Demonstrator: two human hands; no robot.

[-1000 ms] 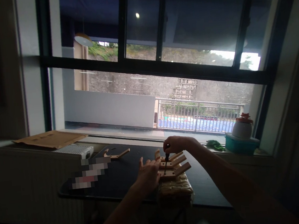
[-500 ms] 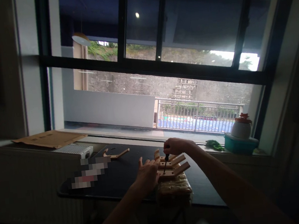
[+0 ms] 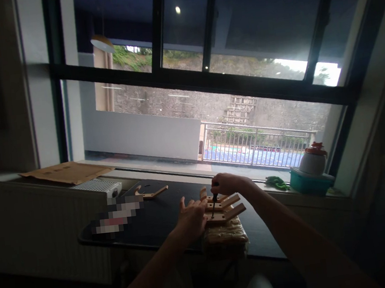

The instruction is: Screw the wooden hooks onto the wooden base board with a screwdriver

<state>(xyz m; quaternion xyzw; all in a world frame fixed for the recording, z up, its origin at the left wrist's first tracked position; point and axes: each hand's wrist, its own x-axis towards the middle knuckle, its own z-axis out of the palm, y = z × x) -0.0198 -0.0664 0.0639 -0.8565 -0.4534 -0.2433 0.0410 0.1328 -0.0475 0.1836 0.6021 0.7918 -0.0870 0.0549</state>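
Note:
A wooden rack with several pegs (image 3: 227, 208) lies on a pale block (image 3: 225, 236) at the front edge of a dark table (image 3: 159, 216). My right hand (image 3: 227, 183) is closed round the handle of a small dark screwdriver (image 3: 214, 204), whose tip stands on the rack. My left hand (image 3: 191, 218) rests against the rack's left end with the fingers spread. A separate curved wooden piece (image 3: 150, 193) lies at the table's far left.
A brown envelope (image 3: 66, 172) and a white box (image 3: 98, 186) sit on the sill at the left. A teal container with a white pot on it (image 3: 311, 171) and a green object (image 3: 276, 182) stand on the sill at the right. A large window fills the back.
Both hands stay on the rack and screwdriver. The view has shifted slightly, so everything sits a little higher and to the right.

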